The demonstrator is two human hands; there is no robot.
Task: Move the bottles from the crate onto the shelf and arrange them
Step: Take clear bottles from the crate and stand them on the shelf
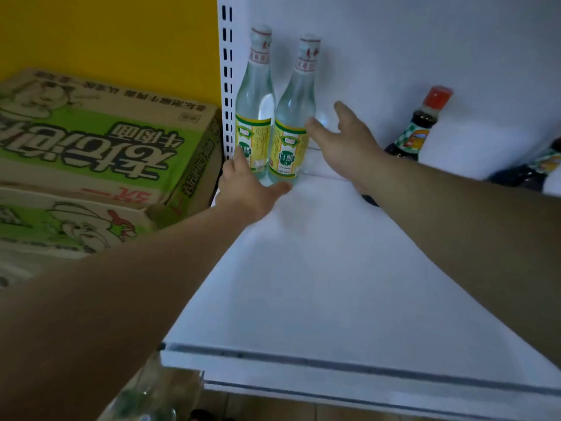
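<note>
A: What is to be kept in mind for this step?

B: The white shelf [318, 268] should be read first. Most of its deck is bare, so plenty of room is left, and the row is best started hard into the back left corner, against the slotted post [227, 86]. Stacked cardboard boxes [91, 141] are seen just beyond that post and need not be touched.

A: And the bottles?

B: Two clear bottles with yellow-green labels are stood upright in that corner, side by side and seemingly touching: the left bottle [254, 110] next to the post, the right bottle [294, 123] beside it. Dark sauce bottles [419, 129] are kept well apart, further right along the back wall. More clear bottles [145, 399] can be made out below the shelf edge, blurred; whether a crate holds them cannot be told.

A: How are the hands placed?

B: Both are spread open and nothing is gripped. The left hand [249, 189] is laid at the base of the pair, a finger reaching up the left bottle's label. The right hand [343, 141] is opened beside the right bottle, a fingertip at its label.

A: So the advice?

B: It is judged that the pair is being squared up. Pressure should be kept low on the bodies, since tall glass is easily tipped when pushed near the neck, and labels should be turned forward.
</note>
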